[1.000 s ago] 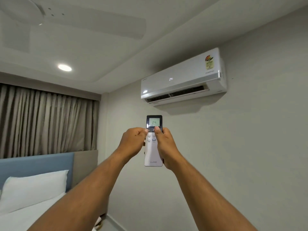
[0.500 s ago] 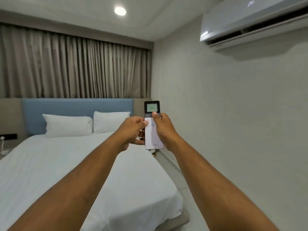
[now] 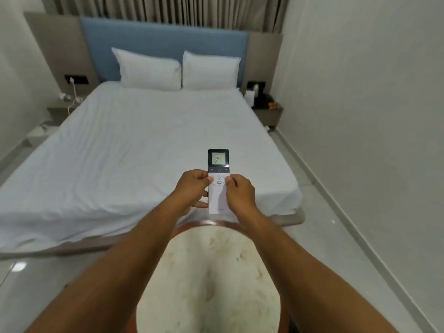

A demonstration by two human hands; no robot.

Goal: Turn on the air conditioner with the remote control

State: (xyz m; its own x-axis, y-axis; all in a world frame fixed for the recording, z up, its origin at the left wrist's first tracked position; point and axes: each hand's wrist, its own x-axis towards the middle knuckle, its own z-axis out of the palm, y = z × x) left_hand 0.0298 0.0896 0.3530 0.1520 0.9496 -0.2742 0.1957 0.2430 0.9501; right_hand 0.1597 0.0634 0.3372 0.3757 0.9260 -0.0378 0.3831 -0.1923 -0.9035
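The white remote control (image 3: 218, 186) has a dark top with a lit screen reading 24. I hold it upright in front of me above the foot of the bed. My left hand (image 3: 194, 189) grips its left edge and my right hand (image 3: 237, 192) grips its right edge, with both thumbs on the button area. The air conditioner is out of view.
A bed (image 3: 134, 150) with a white sheet and two pillows fills the middle. A round pale tabletop (image 3: 211, 280) with a reddish rim lies below my arms. Bedside shelves (image 3: 268, 111) flank the bed, and a wall (image 3: 372, 116) runs along the right.
The view has swung down from the air conditioner to the bed and table. Both hands have lowered with the remote, and my right thumb has come off the power button.
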